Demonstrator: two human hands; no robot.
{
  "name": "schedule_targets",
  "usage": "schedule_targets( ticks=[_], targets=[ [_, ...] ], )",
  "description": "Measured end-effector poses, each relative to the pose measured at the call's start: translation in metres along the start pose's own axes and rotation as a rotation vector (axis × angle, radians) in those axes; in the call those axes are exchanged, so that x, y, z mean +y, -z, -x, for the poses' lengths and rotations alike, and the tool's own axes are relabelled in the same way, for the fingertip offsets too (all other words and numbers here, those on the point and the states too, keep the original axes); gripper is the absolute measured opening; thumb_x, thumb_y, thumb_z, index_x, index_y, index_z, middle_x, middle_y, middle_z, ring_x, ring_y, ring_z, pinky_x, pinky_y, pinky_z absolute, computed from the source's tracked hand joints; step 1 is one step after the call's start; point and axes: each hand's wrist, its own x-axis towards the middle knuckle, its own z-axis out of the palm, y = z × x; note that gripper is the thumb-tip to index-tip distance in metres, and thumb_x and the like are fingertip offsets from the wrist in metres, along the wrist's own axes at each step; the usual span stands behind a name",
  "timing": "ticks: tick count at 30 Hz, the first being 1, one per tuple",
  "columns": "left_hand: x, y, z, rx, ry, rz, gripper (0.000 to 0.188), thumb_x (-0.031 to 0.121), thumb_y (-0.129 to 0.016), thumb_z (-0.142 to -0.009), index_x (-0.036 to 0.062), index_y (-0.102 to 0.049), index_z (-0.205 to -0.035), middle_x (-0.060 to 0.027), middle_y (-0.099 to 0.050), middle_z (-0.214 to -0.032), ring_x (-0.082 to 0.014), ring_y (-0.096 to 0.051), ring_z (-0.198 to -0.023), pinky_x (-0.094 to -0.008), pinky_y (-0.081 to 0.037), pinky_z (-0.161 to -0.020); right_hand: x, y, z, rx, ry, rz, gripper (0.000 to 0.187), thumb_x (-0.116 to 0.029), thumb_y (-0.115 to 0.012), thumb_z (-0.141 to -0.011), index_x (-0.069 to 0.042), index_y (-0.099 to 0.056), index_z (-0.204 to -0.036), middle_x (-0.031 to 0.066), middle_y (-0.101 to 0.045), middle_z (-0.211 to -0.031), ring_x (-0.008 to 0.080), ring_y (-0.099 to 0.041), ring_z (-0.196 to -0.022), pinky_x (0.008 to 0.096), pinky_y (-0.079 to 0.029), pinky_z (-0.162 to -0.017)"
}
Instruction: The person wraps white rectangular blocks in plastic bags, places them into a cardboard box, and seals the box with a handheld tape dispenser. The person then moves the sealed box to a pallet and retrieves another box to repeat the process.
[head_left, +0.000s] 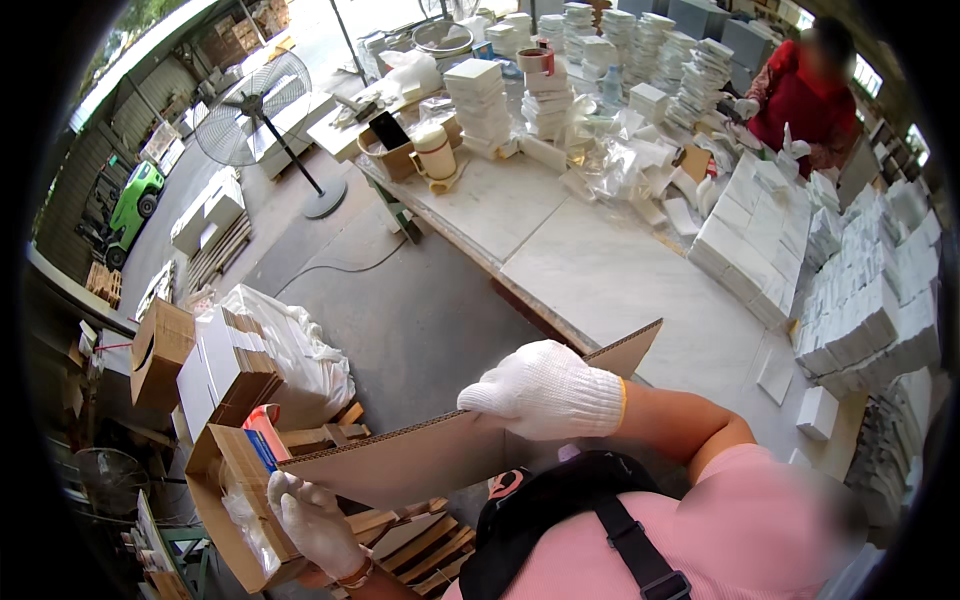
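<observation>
A long brown corrugated cardboard sheet (pixel 400 468) is held up on edge in front of my body, slanting from lower left to upper right. My right hand (pixel 545 392), in a white knitted glove, closes over its upper edge near the middle. At the lower left end, my left hand (pixel 315 525), gloved too, grips the sheet's corner; its fingertips are partly hidden. Beside that hand stands an open cardboard box (pixel 205 480) with clear plastic inside. The sheet's far right end reaches the worktable's edge.
A pale stone-topped worktable (pixel 590 262) carries stacks of white tiles (pixel 750 235), plastic wrapping and a cream jug (pixel 433 150). Flattened cartons (pixel 235 365) are stacked at left, near wooden pallets (pixel 430 550). A pedestal fan (pixel 255 105) and green forklift (pixel 135 200) stand beyond. Another person (pixel 800 100) is across the table.
</observation>
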Motion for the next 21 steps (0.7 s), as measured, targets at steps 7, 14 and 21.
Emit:
schedule_targets(
  ticks=[7, 14, 21],
  targets=[
    [-0.024, -0.081, -0.107, -0.534, -0.242, -0.334, 0.031, 0.029, -0.058, -0.101, -0.0004, -0.061, -0.108, -0.0073, -0.061, -0.092, -0.0168, -0.059, -0.078, -0.0279, -0.047, -0.07, 0.023, 0.112, 0.038, 0.375, -0.242, 0.266, 0.026, -0.016, -0.072, -0.081, -0.012, -0.073, -0.107, 0.0097, -0.072, -0.091, 0.0316, -0.07, -0.083, 0.0392, -0.056, -0.073],
    [-0.041, -0.22, -0.151, -1.025, -0.386, -0.157, 0.036, 0.028, -0.068, -0.095, -0.002, -0.065, -0.115, -0.0135, -0.063, -0.111, -0.0196, -0.064, -0.09, -0.0288, -0.052, -0.077, 0.071, 0.14, 0.076, 0.389, -0.475, 0.616, 0.026, -0.019, -0.075, -0.08, -0.011, -0.074, -0.105, 0.0105, -0.072, -0.091, 0.0303, -0.07, -0.083, 0.0391, -0.055, -0.073],
    [-0.069, -0.381, -0.122, -1.531, -0.867, -0.47, 0.037, 0.02, -0.075, -0.085, 0.0058, -0.067, -0.119, -0.0163, -0.065, -0.121, -0.0329, -0.065, -0.107, -0.0398, -0.053, -0.09, 0.123, 0.122, 0.109, 0.311, -0.617, 0.488, 0.035, -0.019, -0.08, -0.076, -0.01, -0.073, -0.109, 0.012, -0.073, -0.09, 0.0315, -0.07, -0.085, 0.0392, -0.055, -0.076]
  ],
)
